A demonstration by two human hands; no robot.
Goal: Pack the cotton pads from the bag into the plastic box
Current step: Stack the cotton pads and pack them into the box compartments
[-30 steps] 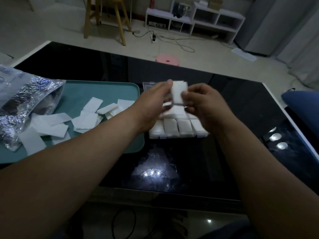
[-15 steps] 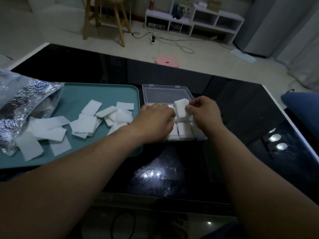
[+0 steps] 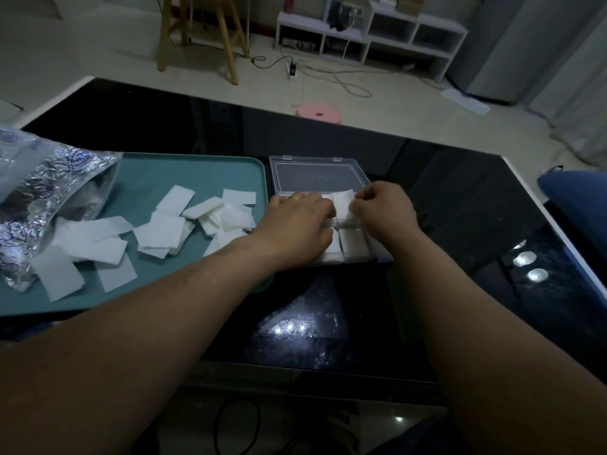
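Head camera: a person's right hand (image 3: 384, 211) has its grip clamped, fingers curled, on a white cotton pad (image 3: 344, 200) over the plastic box (image 3: 382, 257). The pad stands on end, long axis upright, broad face toward the camera. The left hand (image 3: 295, 224) lies over the box's left side, touching the pad; whether its grip is closed cannot be told. Packed pads (image 3: 353, 244) fill the box's near row, long axes running near to far. The box sits mid-table (image 3: 460, 208), just right of a teal tray (image 3: 197, 165) holding loose pads (image 3: 161, 231) and the foil bag (image 3: 49, 192).
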